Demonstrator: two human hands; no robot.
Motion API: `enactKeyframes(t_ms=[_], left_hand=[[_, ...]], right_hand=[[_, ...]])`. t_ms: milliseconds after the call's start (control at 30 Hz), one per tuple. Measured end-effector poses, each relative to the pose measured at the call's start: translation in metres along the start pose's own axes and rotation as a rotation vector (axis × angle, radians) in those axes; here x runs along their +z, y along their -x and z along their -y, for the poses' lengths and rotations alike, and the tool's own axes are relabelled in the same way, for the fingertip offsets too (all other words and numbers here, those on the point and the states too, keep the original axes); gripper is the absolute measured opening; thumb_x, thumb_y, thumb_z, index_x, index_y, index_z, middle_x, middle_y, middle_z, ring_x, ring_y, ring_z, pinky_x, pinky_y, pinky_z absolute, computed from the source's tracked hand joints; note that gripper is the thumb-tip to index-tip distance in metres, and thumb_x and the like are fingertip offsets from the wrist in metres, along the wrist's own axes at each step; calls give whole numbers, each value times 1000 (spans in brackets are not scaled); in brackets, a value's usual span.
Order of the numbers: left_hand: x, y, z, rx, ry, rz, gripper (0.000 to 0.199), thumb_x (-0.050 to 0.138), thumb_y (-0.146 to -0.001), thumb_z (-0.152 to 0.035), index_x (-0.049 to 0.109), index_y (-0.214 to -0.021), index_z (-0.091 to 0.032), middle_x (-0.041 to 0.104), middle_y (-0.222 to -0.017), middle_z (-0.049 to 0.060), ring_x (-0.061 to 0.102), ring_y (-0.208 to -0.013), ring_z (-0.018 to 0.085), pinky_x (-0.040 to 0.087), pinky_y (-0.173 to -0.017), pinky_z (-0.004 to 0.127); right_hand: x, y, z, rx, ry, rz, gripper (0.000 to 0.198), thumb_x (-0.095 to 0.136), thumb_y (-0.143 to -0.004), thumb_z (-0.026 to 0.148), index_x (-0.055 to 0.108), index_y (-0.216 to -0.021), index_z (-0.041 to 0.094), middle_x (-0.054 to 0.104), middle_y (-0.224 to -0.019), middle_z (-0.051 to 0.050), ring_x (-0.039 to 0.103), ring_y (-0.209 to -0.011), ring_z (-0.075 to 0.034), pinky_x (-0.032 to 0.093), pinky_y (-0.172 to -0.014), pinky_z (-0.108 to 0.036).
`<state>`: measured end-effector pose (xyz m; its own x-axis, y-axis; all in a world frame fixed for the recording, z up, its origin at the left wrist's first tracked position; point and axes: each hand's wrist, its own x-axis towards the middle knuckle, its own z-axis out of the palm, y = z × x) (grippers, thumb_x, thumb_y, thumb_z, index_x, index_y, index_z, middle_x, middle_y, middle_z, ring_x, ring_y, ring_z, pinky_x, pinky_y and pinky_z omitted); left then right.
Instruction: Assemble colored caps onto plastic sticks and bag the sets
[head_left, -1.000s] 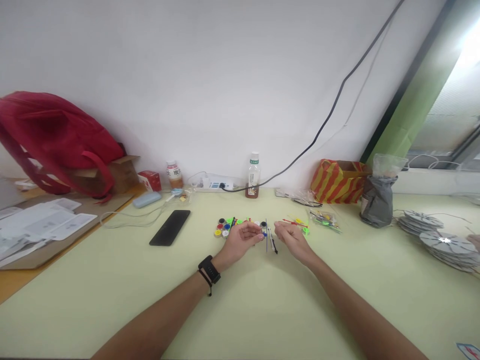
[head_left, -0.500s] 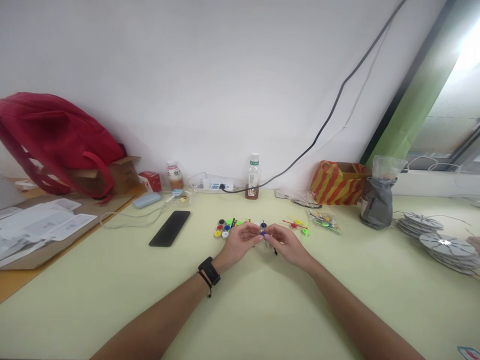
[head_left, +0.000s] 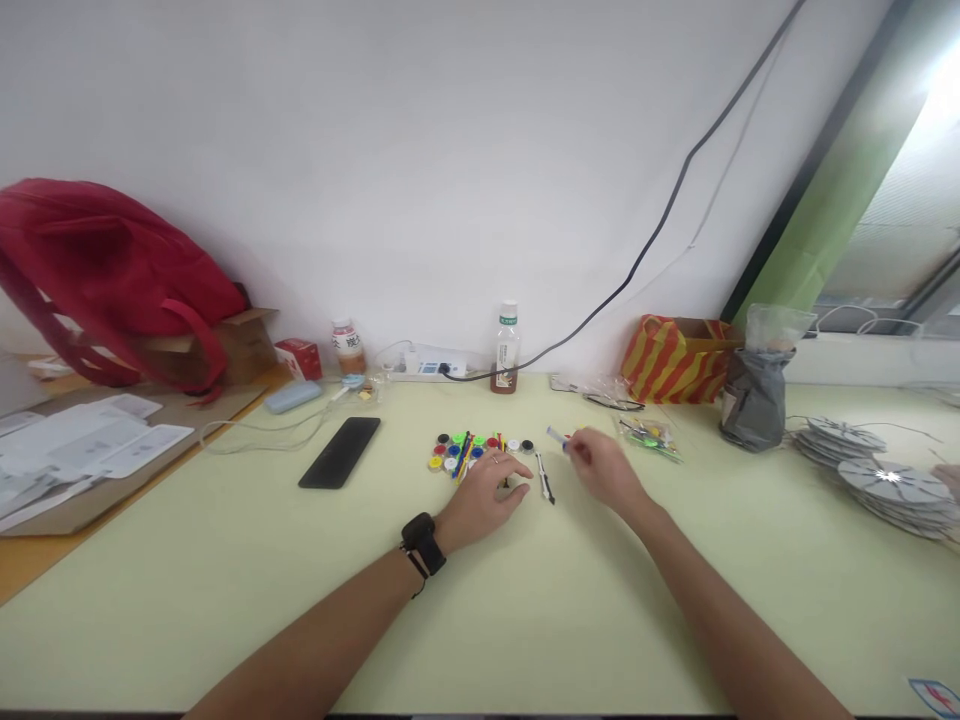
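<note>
My left hand [head_left: 486, 497] hovers low over the table, thumb and fingers apart, with nothing between them. It partly covers a group of small round coloured discs [head_left: 451, 464] and thin coloured arrow strips [head_left: 463, 455]. My right hand [head_left: 606, 470] is closed in a pinch on a blue arrow [head_left: 556, 436], whose tip pokes out to the left, blurred. Between the hands lie a white arrow strip [head_left: 541, 468] and a black one [head_left: 551, 494], close together. A white disc [head_left: 514, 446] and a black disc [head_left: 527, 446] sit just behind them.
Behind my right hand is a clear bag of small parts [head_left: 646, 436]. A phone [head_left: 341, 453] lies left of the discs; a bottle [head_left: 506, 350] and power strip [head_left: 431, 366] stand along the wall. Stacked grey discs [head_left: 892, 490] are at the right, a blurred hand [head_left: 952, 478] beside them.
My hands have parted. The blue arrow, held between both before, has gone right and back in my right hand. My left hand has let go and opened, moving slightly down.
</note>
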<state>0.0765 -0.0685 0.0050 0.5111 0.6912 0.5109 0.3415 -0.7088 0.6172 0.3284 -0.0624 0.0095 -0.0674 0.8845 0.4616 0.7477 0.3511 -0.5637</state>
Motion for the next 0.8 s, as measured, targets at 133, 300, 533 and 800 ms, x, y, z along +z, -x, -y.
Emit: enactKeyframes(t_ms=[133, 300, 533, 800], left_hand=[[1, 1, -3, 13, -24, 35, 17, 64, -94, -23, 72, -109, -25, 72, -108, 7, 60, -113, 26, 46, -104, 44], [0, 5, -11, 91, -66, 160, 36, 63, -96, -32, 67, -132, -30, 66, -133, 9, 51, -127, 31, 40, -111, 51], [1, 6, -18, 115, -102, 249, 24, 66, -94, -34, 75, -115, -28, 70, -125, 9, 51, -123, 33, 42, -106, 51], [6, 3, -7, 93, -70, 151, 21, 57, -97, -22, 77, -101, -26, 76, -94, 7, 61, -98, 27, 49, -87, 42]], right_hand=[[16, 3, -13, 35, 49, 148, 21, 55, -82, 9, 53, -65, 21, 58, -63, -1, 50, -60, -17, 33, -60, -29], [22, -5, -25, 64, 101, 122, 21, 52, -85, 7, 55, -69, 20, 61, -72, -3, 54, -71, -18, 36, -66, -28], [18, -9, -29, 96, 179, 71, 21, 50, -91, 9, 64, -79, 19, 63, -87, -9, 58, -78, -20, 38, -69, -29], [13, 0, -9, -37, 166, 39, 19, 49, -98, 24, 68, -97, 23, 67, -95, -7, 63, -87, -23, 43, -73, -32]])
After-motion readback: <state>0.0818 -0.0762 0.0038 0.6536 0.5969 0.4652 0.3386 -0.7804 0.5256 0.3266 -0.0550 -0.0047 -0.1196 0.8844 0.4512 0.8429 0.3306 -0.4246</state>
